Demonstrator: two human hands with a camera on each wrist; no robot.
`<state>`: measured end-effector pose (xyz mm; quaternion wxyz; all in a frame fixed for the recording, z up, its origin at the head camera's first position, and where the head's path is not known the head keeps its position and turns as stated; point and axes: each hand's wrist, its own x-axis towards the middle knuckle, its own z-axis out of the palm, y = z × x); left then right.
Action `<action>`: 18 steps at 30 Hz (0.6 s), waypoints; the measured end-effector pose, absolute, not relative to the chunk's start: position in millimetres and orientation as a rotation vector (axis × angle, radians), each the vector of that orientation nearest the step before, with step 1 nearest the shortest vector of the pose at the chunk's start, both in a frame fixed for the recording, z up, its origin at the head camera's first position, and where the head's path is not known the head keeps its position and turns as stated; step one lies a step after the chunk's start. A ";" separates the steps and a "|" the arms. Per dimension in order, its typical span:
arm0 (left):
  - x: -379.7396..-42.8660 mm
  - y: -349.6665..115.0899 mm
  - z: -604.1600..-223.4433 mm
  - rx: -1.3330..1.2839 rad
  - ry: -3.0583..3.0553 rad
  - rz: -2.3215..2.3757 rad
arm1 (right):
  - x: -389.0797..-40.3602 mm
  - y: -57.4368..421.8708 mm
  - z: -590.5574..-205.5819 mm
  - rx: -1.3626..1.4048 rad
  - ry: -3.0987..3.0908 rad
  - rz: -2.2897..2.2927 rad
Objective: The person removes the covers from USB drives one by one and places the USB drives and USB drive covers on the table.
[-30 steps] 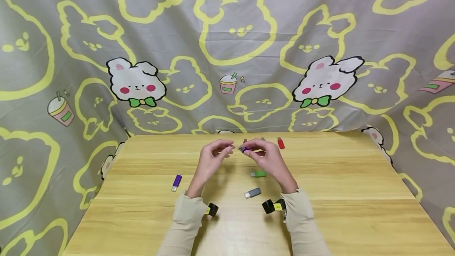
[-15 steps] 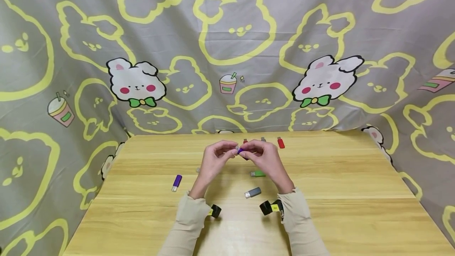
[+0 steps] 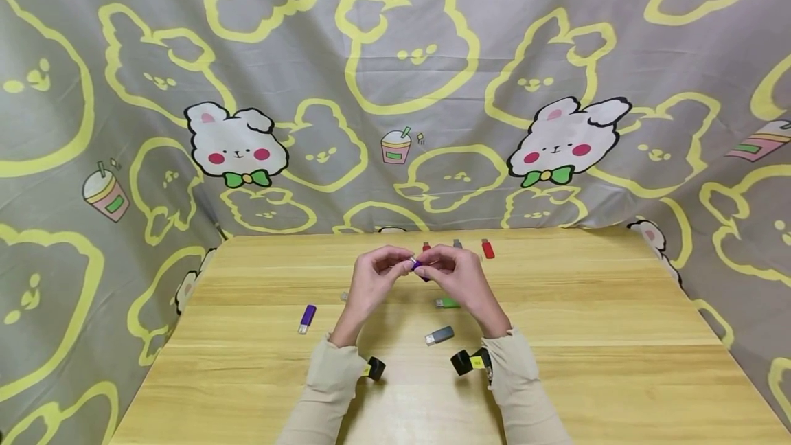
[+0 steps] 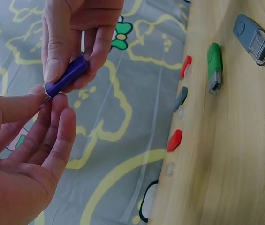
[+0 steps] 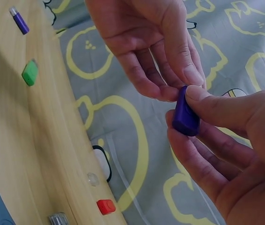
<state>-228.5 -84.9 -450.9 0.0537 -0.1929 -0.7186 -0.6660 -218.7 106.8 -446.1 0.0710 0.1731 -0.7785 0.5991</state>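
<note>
Both hands meet above the far middle of the table. My right hand (image 3: 460, 272) pinches the body of a purple USB stick (image 5: 185, 115) between thumb and fingers. At its connector end, my left hand (image 3: 373, 277) pinches a small clear cap (image 4: 44, 98), mostly hidden by the fingertips. The stick slants between the two hands in the left wrist view. Nearest below the right hand lies a green USB stick (image 3: 449, 303), with a grey USB stick (image 3: 440, 335) closer to the front.
Another purple USB stick (image 3: 307, 318) lies on the wooden table (image 3: 235, 376) at left. Two red sticks, one here (image 3: 488, 248), and a second grey stick (image 4: 181, 97) line the far edge. A green stick (image 5: 29, 72) sits behind the left arm. A patterned curtain (image 3: 296, 88) hangs behind.
The left hand has moved right and the right hand slightly left, bringing the cap and the purple USB stick together. During the last half second the hands have barely moved.
</note>
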 end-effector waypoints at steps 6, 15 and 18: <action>-227.3 -87.0 -449.9 -0.573 -2.176 -2.027 | -219.5 105.8 -445.7 0.561 -2.341 1.798; -228.2 -86.4 -450.3 -0.536 -2.165 -2.040 | -219.2 107.0 -445.4 0.586 -2.376 1.772; -227.8 -85.4 -450.0 -0.528 -2.172 -2.036 | -218.5 107.6 -446.0 0.582 -2.387 1.749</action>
